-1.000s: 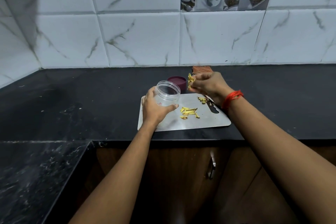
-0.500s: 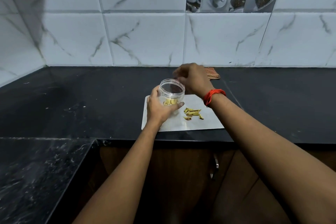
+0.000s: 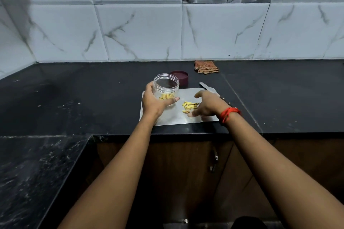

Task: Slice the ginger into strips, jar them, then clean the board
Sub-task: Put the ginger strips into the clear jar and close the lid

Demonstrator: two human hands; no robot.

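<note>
A clear plastic jar (image 3: 166, 86) stands on the left part of the pale cutting board (image 3: 175, 118), with yellow ginger strips at its bottom. My left hand (image 3: 154, 102) grips the jar from the left, thumb across its front. A small heap of ginger strips (image 3: 189, 106) lies on the board's middle. My right hand (image 3: 207, 105) hovers just right of the heap, fingers spread and loosely bent around it, holding nothing. A knife (image 3: 209, 88) lies at the board's far right edge, its handle hidden behind my right wrist.
The jar's maroon lid (image 3: 181, 76) sits on the black counter (image 3: 93, 98) behind the jar. A folded brown cloth (image 3: 206, 67) lies by the tiled wall. The counter edge and wooden cabinet doors with a handle (image 3: 214, 161) are below the board.
My right hand dropped a pinch of strips into the jar, then came down from the jar's mouth to the heap on the board. My left hand kept holding the jar.
</note>
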